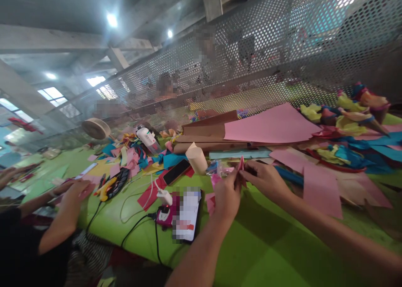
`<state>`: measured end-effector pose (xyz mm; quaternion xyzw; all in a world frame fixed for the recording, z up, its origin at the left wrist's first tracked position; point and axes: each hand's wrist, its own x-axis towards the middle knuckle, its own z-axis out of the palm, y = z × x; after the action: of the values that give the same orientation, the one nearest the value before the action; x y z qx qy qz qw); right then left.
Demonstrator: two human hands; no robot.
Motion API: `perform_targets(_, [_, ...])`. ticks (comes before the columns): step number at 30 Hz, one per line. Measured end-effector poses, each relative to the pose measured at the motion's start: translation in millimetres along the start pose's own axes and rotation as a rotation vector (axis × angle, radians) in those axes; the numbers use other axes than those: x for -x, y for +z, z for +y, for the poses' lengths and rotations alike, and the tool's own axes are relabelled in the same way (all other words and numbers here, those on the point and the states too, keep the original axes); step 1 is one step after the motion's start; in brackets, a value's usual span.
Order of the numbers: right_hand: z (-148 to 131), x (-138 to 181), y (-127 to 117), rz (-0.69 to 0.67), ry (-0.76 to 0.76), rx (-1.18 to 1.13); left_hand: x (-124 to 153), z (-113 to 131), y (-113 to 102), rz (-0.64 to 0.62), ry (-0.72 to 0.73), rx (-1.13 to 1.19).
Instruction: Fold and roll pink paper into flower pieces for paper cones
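Observation:
Near the middle of the green table (pixel 251 245), my left hand (pixel 226 195) pinches a small folded piece of pink paper (pixel 240 165). My right hand (pixel 262 174) meets it from the other side, its fingers closed at the paper's edge. Most of the paper is hidden behind my fingers. Just behind my left hand lies a clear plastic packet (pixel 216 170). A loose pink scrap (pixel 210 203) rests on the table beside my left wrist.
Left of me are a lit phone (pixel 190 216), a magenta power strip (pixel 166 216) with cables, a dark phone (pixel 176 172) and a hot glue gun (pixel 105 189). A cream paper roll (pixel 197 158) stands behind. Pink sheets (pixel 322 190) lie right. A co-worker's hands (pixel 73 190) are at left.

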<state>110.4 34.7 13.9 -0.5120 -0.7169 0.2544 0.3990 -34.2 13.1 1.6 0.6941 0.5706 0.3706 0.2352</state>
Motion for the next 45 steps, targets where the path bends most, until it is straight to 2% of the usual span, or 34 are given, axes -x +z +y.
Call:
perform_targets(7, [1,0,1,-0.028,0.006,-0.074,-2,-1,0,-0.011,0.009,0.069])
perform_targets(16, [12,-2,4,-0.055,-0.04,-0.073,-4,-3,1,-0.024,0.116,-0.053])
perform_targets(19, [10,-2,2,-0.074,-0.061,-0.087,-5,-6,1,-0.028,0.097,-0.014])
perform_targets(21, [10,-4,-1,-0.024,-0.057,-0.121,-6,-9,2,-0.027,0.072,0.034])
perform_targets(23, [13,-7,-3,0.09,-0.025,-0.196,-8,-12,3,-0.011,0.065,0.077])
perform_targets(25, [17,-12,-5,0.186,0.027,-0.331,-9,-13,4,-0.003,0.073,0.12])
perform_targets(26, [19,-14,-6,0.189,0.059,-0.417,-9,-14,4,-0.009,0.076,0.146])
perform_targets(29, [21,-17,-9,0.033,0.164,-0.666,-8,-12,5,-0.062,0.069,0.207])
perform_targets(32, [19,-17,-10,-0.079,0.226,-0.75,-8,-10,3,-0.103,0.063,0.205])
perform_targets(39, [20,-17,-10,-0.051,0.211,-0.724,-7,-7,1,-0.111,0.114,0.127])
perform_targets(45, [15,-14,-9,-0.077,0.265,-0.851,-8,-8,1,-0.139,-0.006,0.266])
